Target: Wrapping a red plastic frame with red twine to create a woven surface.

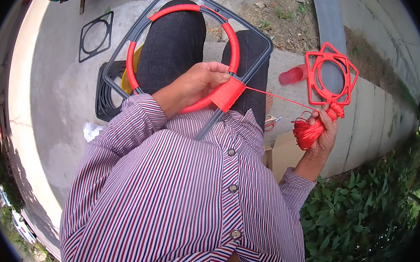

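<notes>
A grey plastic frame (134,26), square outside with a ring inside, lies across my lap. Most of its ring (234,45) is wrapped in red cord. My left hand (196,81) grips the ring at its lower right, right beside the freshly wound red band (228,94). From there a taut red cord (280,98) runs right to my right hand (323,129), which is closed on a bundle of red cord (307,133) held out over the concrete ledge.
A finished red frame (332,74) and a red sandal (293,74) lie on the ledge. More grey frames (96,36) sit on the concrete to the left, one a stack (106,92). Scissors (270,120) and a cardboard box (284,151) are by my right side, bushes (360,214) below.
</notes>
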Available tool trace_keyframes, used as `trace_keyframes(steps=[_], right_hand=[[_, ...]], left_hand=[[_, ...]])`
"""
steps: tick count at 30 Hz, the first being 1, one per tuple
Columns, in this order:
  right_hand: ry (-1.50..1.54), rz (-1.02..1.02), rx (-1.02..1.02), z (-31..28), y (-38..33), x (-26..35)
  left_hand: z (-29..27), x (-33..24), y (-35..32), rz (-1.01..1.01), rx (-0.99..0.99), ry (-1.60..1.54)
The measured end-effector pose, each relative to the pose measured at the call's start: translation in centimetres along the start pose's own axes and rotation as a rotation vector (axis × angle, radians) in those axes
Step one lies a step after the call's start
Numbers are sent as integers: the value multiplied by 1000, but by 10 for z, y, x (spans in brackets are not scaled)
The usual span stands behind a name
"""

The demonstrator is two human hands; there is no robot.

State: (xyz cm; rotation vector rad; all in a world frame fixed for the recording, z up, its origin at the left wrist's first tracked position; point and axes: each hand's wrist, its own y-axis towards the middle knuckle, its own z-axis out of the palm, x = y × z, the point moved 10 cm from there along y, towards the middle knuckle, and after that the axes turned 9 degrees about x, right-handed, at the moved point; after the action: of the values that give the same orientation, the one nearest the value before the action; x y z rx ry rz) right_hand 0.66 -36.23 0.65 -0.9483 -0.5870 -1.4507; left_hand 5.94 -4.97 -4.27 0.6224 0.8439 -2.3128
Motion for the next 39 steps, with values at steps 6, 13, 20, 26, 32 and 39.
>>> trace_keyframes(steps=[6,13,20,26,32,39], right_hand=[[74,-477,-566,-259,-104,109],[-31,119,266,37,-39,-32],[-859,352,603,148,2,-116],[-499,-38,221,121,38,-65],[-1428,-621,385,221,11,-52],[-375,-352,167,148,29,-42]], left_hand=[[1,0,6,-24,30,-75],[19,-14,6,54,120,73],[38,-13,-1,75,195,-78],[-11,-13,5,168,-47,49],[27,-65,-30,700,-76,524],[27,-65,-32,702,-73,473]])
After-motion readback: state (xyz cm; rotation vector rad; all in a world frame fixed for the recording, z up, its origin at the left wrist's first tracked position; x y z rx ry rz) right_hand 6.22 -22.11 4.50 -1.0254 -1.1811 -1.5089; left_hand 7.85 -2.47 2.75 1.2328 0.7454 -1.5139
